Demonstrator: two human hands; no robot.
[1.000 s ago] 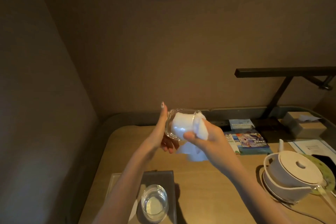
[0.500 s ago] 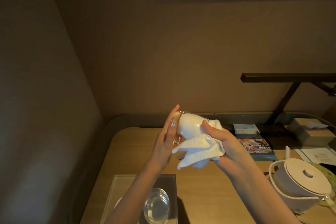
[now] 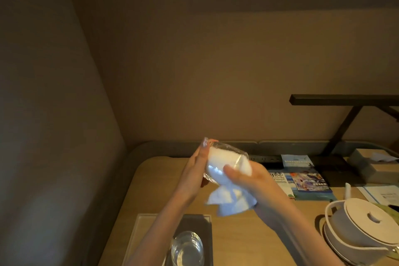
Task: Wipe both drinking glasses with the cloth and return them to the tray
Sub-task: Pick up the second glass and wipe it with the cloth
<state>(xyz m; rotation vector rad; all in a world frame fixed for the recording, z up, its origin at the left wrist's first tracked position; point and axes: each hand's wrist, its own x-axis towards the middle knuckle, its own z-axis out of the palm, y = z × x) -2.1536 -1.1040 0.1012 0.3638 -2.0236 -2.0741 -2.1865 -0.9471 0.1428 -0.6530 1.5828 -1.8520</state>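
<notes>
I hold a clear drinking glass on its side above the table, its base gripped by my left hand. A white cloth is stuffed into the glass and hangs out below it. My right hand grips the cloth at the glass's mouth, thumb on top. A second glass stands upright on the dark mat of the tray at the bottom, under my left forearm.
A white electric kettle stands at the lower right. Brochures lie behind my right hand, a tissue box at the far right. A dark lamp arm reaches over the table. Walls close in on the left and behind.
The glass has turned in my hands and the cloth has gone deeper into it, then shifted. My right hand has moved from the side of the cloth to the glass's mouth.
</notes>
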